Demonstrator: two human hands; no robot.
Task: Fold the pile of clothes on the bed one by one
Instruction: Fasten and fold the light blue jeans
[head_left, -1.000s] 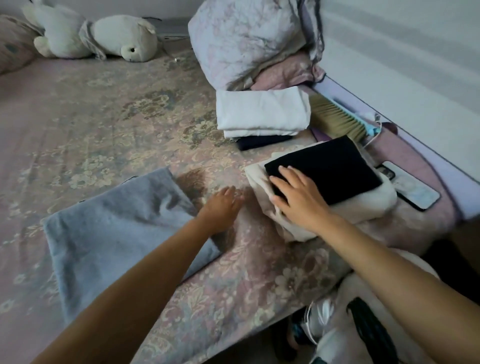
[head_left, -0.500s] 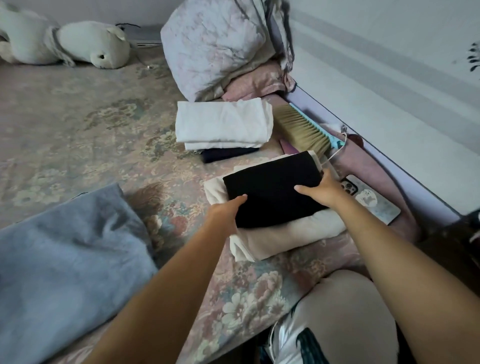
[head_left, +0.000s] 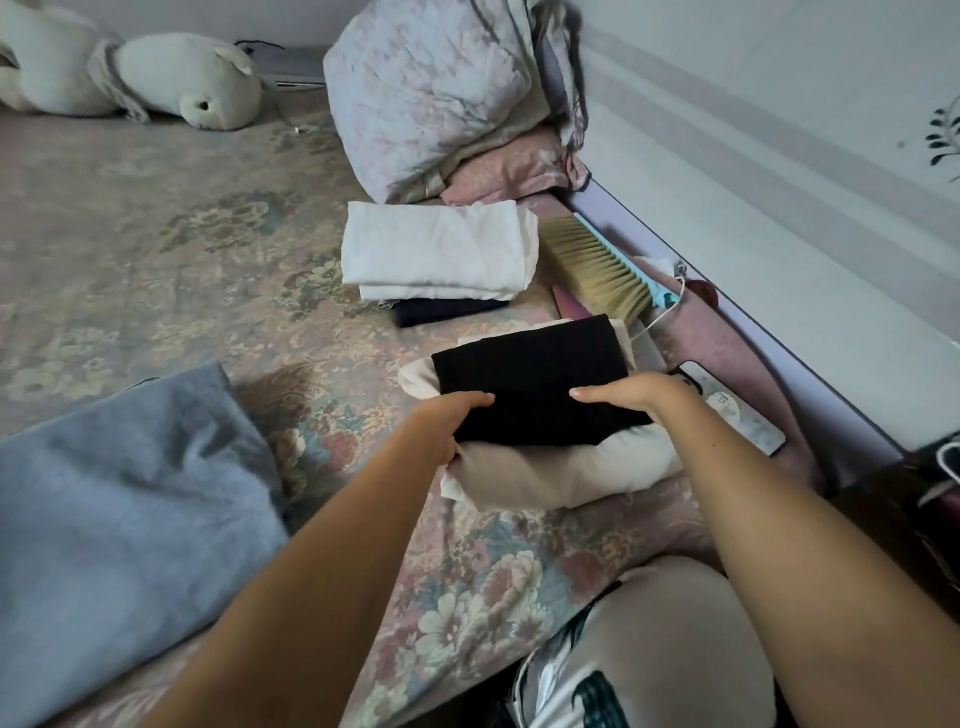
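1. Position. The folded black garment (head_left: 530, 384) lies on top of a folded cream garment (head_left: 561, 473), both on the bed (head_left: 156, 249) near its right edge, beside a phone (head_left: 737, 410) and a brush (head_left: 597, 270).
2. Grip state. The left hand (head_left: 447, 421) clasps the near left corner of the stack, thumb on the black garment and fingers tucked under it; how far under, the view does not show. The right hand (head_left: 628, 395) holds the near right edge, thumb on top, fingers hidden below. Both grips are closed on cloth (whether on the black piece alone or on both layers cannot be told).
3. Hazard: unfolding. If the stack is lifted by its near edge only, the far half will probably sag and the folds will open.
4. Hazard: layer slip. If the grip takes only the top piece, the cream garment may drag and lose its shape.
5. Hazard: collision. A move to the right could push the phone off the bed or catch the white cable (head_left: 660, 322).
6. Hazard: stacking. Set askew on the white folded stack (head_left: 436, 249), the pile may topple.
7. Remaining work. The grey garment (head_left: 119, 499) lies spread at the left, apparently not yet folded.
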